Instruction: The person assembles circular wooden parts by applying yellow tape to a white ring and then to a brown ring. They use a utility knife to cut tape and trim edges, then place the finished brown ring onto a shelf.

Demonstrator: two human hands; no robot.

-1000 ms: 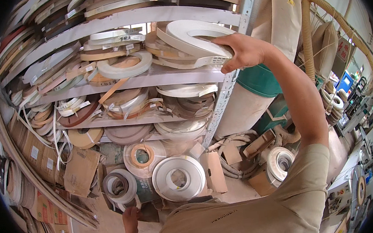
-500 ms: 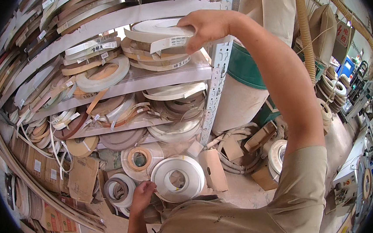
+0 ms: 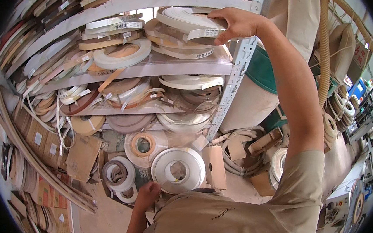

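My right hand point(image 3: 241, 23) reaches up to the shelf and grips the right edge of a white edge-banding roll point(image 3: 187, 21), fingers over its top and thumb below. A loose tape end with a white label hangs at the roll's front. Beneath it lie more white and tan rolls point(image 3: 170, 43) in a stack. Low down, my left hand point(image 3: 148, 195) is closed beside the lower left edge of a large white roll point(image 3: 192, 168). Whether anything is in those fingers is hidden. A clear-wrapped roll with an orange core point(image 3: 142, 145) and a grey-and-white roll point(image 3: 120, 171) are close by.
Metal shelves point(image 3: 178, 69) packed with banding rolls fill the left and middle, ending at a perforated upright point(image 3: 236, 75). Right of it stand a green-and-beige dust collector point(image 3: 262, 73) and a ribbed hose point(image 3: 325, 53). Cardboard boxes point(image 3: 216, 169) and coiled hoses point(image 3: 231, 156) lie on the floor.
The view has shifted, so the shelves sit farther right and a little higher in the picture. My right hand stays on the same roll; my left hand stays closed by the large white roll.
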